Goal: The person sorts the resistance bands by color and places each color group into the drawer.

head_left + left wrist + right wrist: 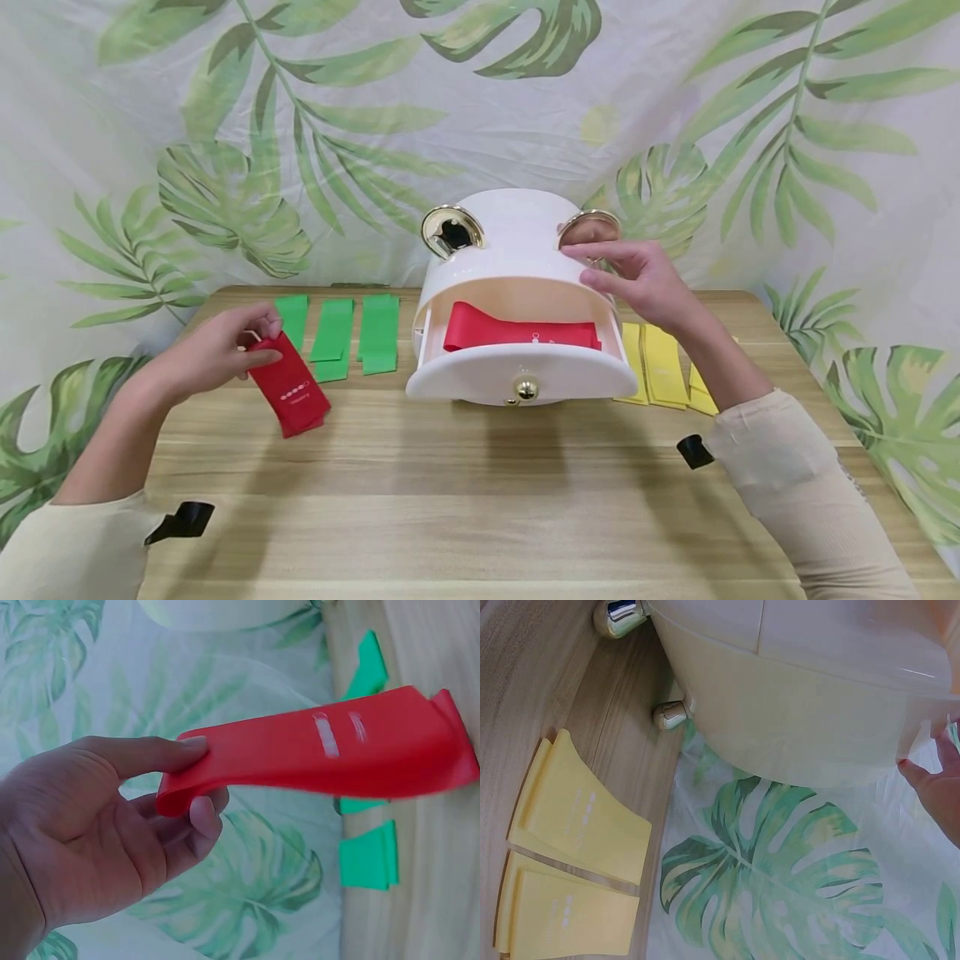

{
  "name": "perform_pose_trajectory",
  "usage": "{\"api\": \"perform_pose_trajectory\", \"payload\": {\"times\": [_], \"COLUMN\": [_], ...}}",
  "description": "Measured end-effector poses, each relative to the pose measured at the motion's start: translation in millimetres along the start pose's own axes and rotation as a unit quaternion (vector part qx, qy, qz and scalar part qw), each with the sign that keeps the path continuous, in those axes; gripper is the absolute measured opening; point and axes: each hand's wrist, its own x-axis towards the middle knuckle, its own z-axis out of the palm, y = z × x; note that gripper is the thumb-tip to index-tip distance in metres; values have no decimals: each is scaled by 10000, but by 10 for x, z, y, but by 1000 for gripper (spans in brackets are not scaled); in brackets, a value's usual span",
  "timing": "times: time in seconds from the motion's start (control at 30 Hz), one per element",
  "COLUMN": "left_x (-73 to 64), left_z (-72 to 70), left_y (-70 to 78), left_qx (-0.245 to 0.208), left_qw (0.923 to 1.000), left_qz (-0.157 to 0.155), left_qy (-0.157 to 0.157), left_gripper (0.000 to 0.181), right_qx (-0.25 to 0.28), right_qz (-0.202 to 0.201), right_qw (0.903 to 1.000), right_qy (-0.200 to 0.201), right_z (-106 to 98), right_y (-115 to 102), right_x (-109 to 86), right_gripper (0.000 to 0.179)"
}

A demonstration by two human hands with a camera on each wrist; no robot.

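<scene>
My left hand (pixel 213 350) pinches a folded red resistance band (pixel 291 387) by its upper end, thumb on one face and fingers behind. The band hangs down tilted above the table, left of the white drawer box (pixel 517 225). Another red resistance band (pixel 517 331) lies folded inside the box's pulled-out drawer (pixel 465 372). My right hand (pixel 648 283) rests on the box's upper right side, index finger fairly straight beside the right gold-rimmed ear (pixel 592 229). In the right wrist view only the thumb and part of the fingers (pixel 941 791) show against the white shell.
Several folded green bands (pixel 380 329) lie in a row on the wooden table (pixel 420 517) left of the box. Folded yellow bands (pixel 663 362) lie to its right. Gold feet (pixel 671 715) hold the box up. A leaf-print cloth (pixel 360 125) hangs behind the table.
</scene>
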Motion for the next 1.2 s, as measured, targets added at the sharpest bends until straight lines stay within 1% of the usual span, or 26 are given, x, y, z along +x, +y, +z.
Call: {"api": "perform_pose_trajectory", "payload": {"times": [0.07, 0.17, 0.33, 0.43, 0.6, 0.83, 1.03, 1.2], "left_x": [-2, 0, -1, -8, -25, -2, 31, 74], "left_z": [-1, -4, -17, -22, -32, -33, 23, 65], "left_y": [62, 153, 289, 338, 420, 635, 813, 925], "left_qx": [-72, -91, -323, -650, -1221, -1862, -2140, -2217], "left_qw": [9998, 9993, 9984, 9964, 9906, 9789, 9720, 9690], "left_qz": [184, 327, 264, 255, 291, 404, 402, 601], "left_qy": [49, 140, 378, 473, 547, 740, 886, 906], "left_gripper": [25, 22, 13, 10, 11, 11, 16, 25], "right_qx": [17, 10, -18, -26, -33, -30, -62, -30], "right_qz": [4, 3, 34, 47, 51, 159, 143, 56], "right_qw": [10000, 10000, 10000, 10000, 10000, 9999, 9999, 10000], "right_qy": [-5, -27, -31, -25, -29, -23, -12, -15], "right_z": [0, 2, 1, 1, 0, -7, -9, -5], "right_y": [2, 1, 7, 10, 4, -3, 5, 2], "right_x": [2, 2, -3, -4, -2, -5, 1, 1], "right_gripper": [35, 34, 34, 34, 34, 35, 36, 35]}}
